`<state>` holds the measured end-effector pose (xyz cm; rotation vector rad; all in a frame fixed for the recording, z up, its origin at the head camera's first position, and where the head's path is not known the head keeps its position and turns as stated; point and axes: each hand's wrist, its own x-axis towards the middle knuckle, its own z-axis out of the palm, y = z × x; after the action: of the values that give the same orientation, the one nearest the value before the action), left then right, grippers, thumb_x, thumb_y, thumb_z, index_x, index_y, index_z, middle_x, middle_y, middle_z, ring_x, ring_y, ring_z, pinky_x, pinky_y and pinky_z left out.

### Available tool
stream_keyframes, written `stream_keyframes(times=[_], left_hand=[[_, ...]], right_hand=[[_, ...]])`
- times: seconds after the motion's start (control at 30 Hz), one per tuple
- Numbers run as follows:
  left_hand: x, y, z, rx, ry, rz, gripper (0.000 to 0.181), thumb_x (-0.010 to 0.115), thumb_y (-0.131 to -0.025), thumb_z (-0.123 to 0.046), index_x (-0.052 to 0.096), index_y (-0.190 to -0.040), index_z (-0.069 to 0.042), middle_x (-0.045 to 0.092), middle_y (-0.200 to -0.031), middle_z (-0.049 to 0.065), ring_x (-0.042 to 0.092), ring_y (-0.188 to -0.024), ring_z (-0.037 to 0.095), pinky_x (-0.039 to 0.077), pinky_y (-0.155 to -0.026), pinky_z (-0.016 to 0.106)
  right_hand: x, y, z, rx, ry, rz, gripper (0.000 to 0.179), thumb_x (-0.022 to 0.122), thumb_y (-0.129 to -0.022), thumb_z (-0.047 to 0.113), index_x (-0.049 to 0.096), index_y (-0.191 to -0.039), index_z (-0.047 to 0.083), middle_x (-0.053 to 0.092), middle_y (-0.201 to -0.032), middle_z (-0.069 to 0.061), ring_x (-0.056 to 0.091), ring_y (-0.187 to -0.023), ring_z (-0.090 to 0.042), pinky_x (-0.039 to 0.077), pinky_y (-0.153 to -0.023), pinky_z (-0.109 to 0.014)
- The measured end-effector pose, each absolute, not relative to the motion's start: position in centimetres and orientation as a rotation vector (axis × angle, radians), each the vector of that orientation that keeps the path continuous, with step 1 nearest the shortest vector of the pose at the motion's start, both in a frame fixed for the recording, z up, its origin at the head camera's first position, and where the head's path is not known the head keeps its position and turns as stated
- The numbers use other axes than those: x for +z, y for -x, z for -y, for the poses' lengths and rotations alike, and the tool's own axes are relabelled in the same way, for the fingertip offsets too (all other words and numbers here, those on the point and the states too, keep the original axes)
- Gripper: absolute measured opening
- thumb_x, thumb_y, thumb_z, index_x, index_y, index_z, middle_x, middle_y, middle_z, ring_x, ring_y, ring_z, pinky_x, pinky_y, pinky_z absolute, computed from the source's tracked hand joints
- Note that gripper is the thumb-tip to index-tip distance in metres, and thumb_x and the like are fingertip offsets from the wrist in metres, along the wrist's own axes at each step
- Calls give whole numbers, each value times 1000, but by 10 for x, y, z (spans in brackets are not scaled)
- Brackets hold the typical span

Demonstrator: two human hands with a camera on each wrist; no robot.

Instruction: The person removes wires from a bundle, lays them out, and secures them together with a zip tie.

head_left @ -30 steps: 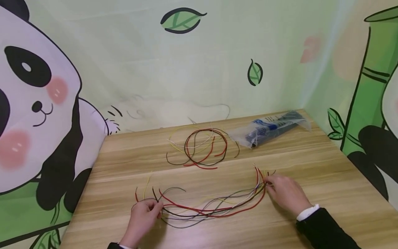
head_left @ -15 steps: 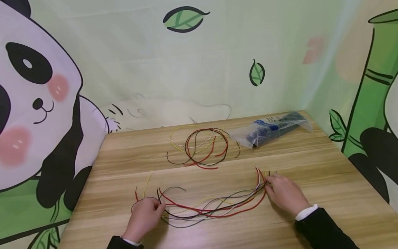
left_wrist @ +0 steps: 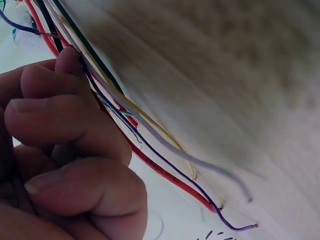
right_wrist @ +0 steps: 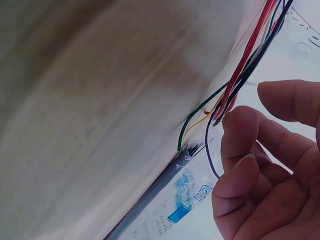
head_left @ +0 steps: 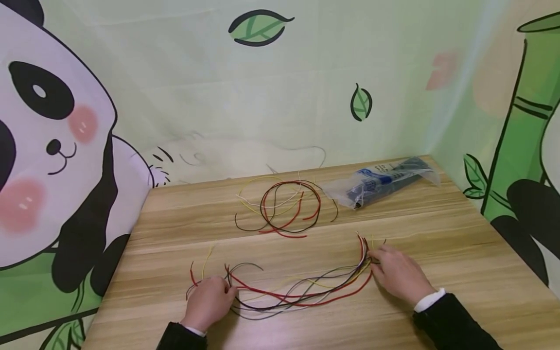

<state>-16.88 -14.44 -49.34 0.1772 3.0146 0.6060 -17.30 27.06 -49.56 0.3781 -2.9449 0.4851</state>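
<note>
A loose bundle of several thin wires (head_left: 306,305) in red, black, yellow, white, green and purple lies in a shallow curve across the wooden table (head_left: 175,218). At its left end my left hand (head_left: 210,301) pinches the wires between thumb and fingers. Past those fingers, in the left wrist view, the ends of a grey-white wire (left_wrist: 190,159) and a thick red wire (left_wrist: 170,175) stick out. My right hand (head_left: 400,274) is at the bundle's right end. In the right wrist view its thumb stands apart from the loosely bent fingers (right_wrist: 240,127), whose tips are right beside the wires.
Behind the bundle lies a second group of wires (head_left: 319,199), looped in red, black, yellow and white. A clear plastic bag (head_left: 380,183) with dark contents and blue print sits at the back right. Panda-printed cloth (head_left: 183,97) walls in the table's far side.
My left hand has shifted slightly right along the wires. The right hand has moved a little left, and the wire ends beside it are bunched closer. The looped wires and bag stay put.
</note>
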Motion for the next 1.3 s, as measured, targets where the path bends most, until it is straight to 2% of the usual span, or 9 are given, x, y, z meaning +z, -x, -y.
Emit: stream_keyframes(times=[0.33,0.73,0.87,1.0,1.13,1.3], left_hand=[[-490,165,144,630,-180,-3028,42,67,-87,-24,50,-49,-16,44,-52,-4,40,-47,13,29,-46,29],[-491,161,145,680,-165,-3035,37,67,-87,-24,54,-53,-16,46,-54,-5,41,-48,13,30,-46,29],[-486,163,146,763,-173,-3018,31,66,-88,-22,57,-59,-16,47,-55,-6,42,-47,11,32,-45,28],[-467,176,139,841,-332,-2999,17,66,-90,-19,64,-73,-16,50,-60,-9,44,-51,8,36,-48,26],[-440,200,117,785,-609,-3005,8,66,-91,-20,67,-83,-17,54,-63,-12,47,-53,5,41,-51,25],[-430,240,77,664,-866,-2996,9,65,-91,-19,71,-95,-14,63,-76,-7,55,-63,5,46,-58,25]], right_hand=[[-493,171,-269,482,-391,2950,28,71,-83,11,70,-109,4,60,-88,-3,54,-67,-12,43,-54,-31],[-492,168,-269,470,-389,2937,28,71,-82,12,70,-110,4,62,-90,-4,59,-71,-16,46,-55,-33],[-484,170,-264,501,-404,2950,26,70,-84,12,70,-109,5,64,-90,-3,60,-73,-16,47,-57,-33],[-465,180,-244,515,-451,2988,21,68,-87,14,70,-106,7,66,-88,0,60,-74,-12,49,-61,-32],[-447,200,-207,490,-543,3011,18,67,-89,18,71,-104,9,67,-86,1,60,-72,-10,49,-63,-31],[-447,233,-157,500,-671,3042,18,68,-89,22,73,-101,10,68,-84,2,60,-70,-11,48,-62,-31]])
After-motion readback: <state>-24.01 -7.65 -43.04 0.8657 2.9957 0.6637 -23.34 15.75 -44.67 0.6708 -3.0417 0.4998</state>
